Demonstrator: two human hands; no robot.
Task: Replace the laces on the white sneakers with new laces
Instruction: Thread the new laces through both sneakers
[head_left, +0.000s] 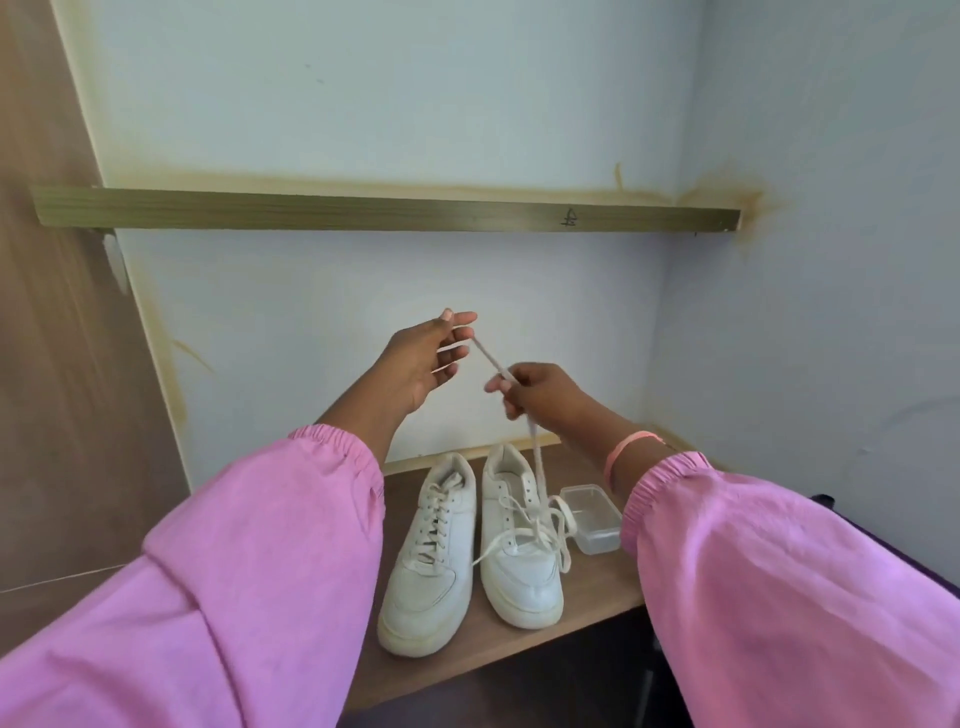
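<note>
Pair on tabletop; left sneaker fully laced; right sneaker half unlaced, lace rising from its eyelets; my right hand pinches lace mid-run; left hand pinches tip, other fingers spread; I'd pull straight up, steady, one crossing per pull, no snagging.
</note>
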